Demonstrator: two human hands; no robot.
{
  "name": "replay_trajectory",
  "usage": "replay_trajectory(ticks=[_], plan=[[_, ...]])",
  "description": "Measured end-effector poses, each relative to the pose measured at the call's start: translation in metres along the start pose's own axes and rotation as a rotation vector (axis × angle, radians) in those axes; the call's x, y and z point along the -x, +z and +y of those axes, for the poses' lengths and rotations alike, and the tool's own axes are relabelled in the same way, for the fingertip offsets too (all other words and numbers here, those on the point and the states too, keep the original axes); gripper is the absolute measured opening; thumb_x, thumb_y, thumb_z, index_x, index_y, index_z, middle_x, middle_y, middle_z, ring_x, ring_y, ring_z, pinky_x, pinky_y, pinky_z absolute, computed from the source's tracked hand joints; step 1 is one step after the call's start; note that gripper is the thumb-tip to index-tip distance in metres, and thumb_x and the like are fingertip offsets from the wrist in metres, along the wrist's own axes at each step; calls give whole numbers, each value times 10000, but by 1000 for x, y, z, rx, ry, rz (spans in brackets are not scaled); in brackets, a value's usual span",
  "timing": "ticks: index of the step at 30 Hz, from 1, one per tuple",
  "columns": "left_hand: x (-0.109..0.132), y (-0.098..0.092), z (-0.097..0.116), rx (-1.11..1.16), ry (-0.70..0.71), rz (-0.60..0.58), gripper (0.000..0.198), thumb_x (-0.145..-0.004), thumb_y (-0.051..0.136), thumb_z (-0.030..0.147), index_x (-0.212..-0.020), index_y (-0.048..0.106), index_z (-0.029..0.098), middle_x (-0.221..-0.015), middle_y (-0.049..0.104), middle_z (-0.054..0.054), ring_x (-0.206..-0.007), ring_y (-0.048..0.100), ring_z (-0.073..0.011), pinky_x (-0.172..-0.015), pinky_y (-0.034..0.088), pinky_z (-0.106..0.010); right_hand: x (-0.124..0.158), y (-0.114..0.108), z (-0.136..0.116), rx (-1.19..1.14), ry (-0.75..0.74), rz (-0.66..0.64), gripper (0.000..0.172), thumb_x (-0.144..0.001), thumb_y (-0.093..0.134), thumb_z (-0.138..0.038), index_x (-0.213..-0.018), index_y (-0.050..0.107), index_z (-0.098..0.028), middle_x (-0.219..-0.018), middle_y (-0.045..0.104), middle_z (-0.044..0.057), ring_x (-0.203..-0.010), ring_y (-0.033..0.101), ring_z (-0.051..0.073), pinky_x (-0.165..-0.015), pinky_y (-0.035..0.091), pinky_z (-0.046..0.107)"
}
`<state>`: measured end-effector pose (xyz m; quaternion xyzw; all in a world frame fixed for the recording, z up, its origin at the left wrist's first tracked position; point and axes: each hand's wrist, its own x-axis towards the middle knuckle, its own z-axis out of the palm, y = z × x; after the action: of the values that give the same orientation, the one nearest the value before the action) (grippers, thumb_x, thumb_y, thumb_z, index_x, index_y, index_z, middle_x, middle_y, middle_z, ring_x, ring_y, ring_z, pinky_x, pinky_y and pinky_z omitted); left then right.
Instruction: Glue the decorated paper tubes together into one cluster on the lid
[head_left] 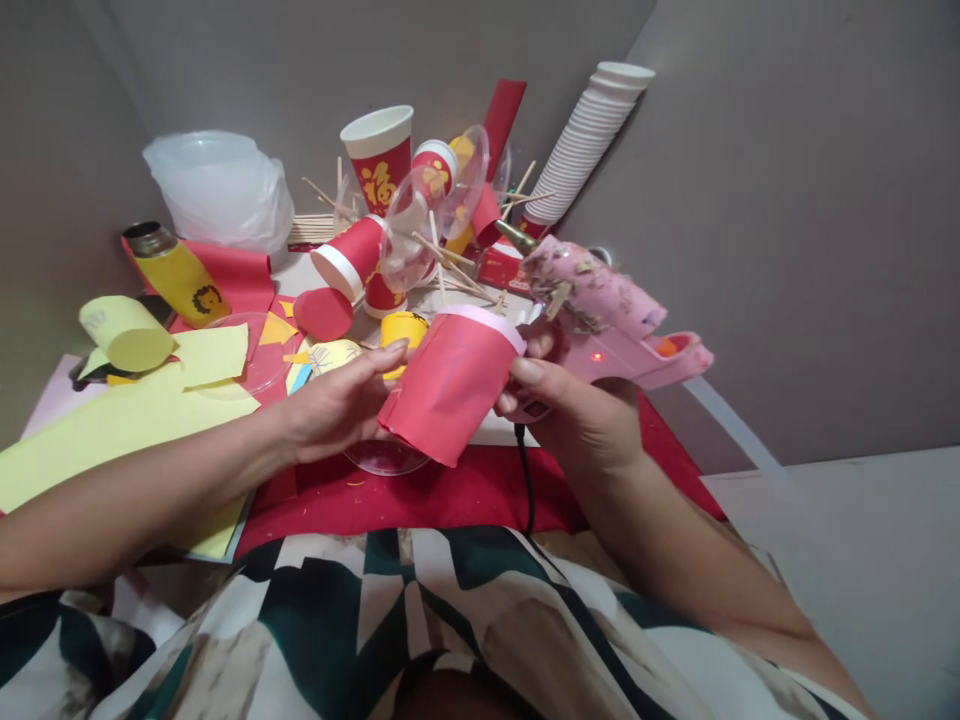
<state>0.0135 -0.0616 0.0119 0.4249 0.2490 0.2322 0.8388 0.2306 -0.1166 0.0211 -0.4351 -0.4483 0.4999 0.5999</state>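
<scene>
A paper cup (457, 385) wrapped in red paper is tilted in front of me, its pale rim at the upper end. Around its left side curves my left hand (341, 400), thumb along the cup and the other fingertips partly hidden behind it. My right hand (585, 410) grips a pink hot glue gun (600, 300), while its thumb and fingertips also meet the cup's right edge. The gun's metal nozzle points up and left, a small red light glows on its body, and a translucent glue stick (739, 430) sticks out of its back end.
Behind the hands stand red printed cups (379, 165), clear plastic lids and wooden sticks (450, 255). A tall stack of white cups (589, 140) leans at the right wall. Left lie yellow paper sheets (127, 430), a yellow bottle (180, 275) and a plastic bag (217, 190). The gun's black cord (527, 480) hangs down.
</scene>
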Motion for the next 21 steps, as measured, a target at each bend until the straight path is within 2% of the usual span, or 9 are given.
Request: replay_trajectory(ticks=[4,7,10,13,15,18,21], plan=[[-4,2,-9,165,-116,-246,585,-828,775,638,-1135,748,141,-1012,811,-125,-993,775,-278,-951,595,-389,-1,-3,4,45,14,-14,523,-613,922,-597,-759,530,-283,-561,554,-65,-466,526,155,-456,397,302],[-4,5,-11,204,-117,-334,607,-783,822,635,-1117,754,132,-1006,817,-131,-943,786,-282,-879,613,-378,-1,-6,7,64,9,-35,538,-614,906,-630,-751,522,-279,-574,567,-58,-498,569,169,-476,444,315],[-3,8,-12,189,-94,-264,608,-711,882,627,-1065,759,148,-949,816,-107,-858,778,-277,-822,612,-382,0,-8,6,105,-14,-59,488,-675,878,-618,-762,545,-273,-594,596,-47,-537,611,175,-489,464,309],[-3,10,-12,137,-57,-74,550,-672,931,582,-967,765,147,-864,789,-67,-757,726,-198,-744,571,-299,1,-7,3,91,-36,-46,490,-672,902,-588,-785,550,-267,-618,594,-57,-506,579,141,-448,400,276],[-3,11,-12,94,-26,-15,500,-688,938,538,-931,764,137,-818,758,-51,-696,667,-143,-666,513,-245,1,-6,0,50,-47,-48,491,-667,929,-544,-793,547,-263,-650,588,-64,-496,556,115,-443,375,264],[-4,11,-11,46,14,-28,508,-728,914,531,-1007,764,134,-875,760,-67,-708,649,-139,-661,495,-242,-1,-4,-1,58,-46,-55,473,-673,930,-516,-792,551,-259,-647,575,-68,-478,536,106,-445,378,262],[-3,9,-10,59,27,-76,546,-769,855,590,-1065,751,143,-973,779,-105,-815,708,-195,-772,564,-295,-3,-2,0,80,-52,-45,494,-651,920,-538,-765,529,-259,-617,561,-65,-457,521,116,-430,383,271]])
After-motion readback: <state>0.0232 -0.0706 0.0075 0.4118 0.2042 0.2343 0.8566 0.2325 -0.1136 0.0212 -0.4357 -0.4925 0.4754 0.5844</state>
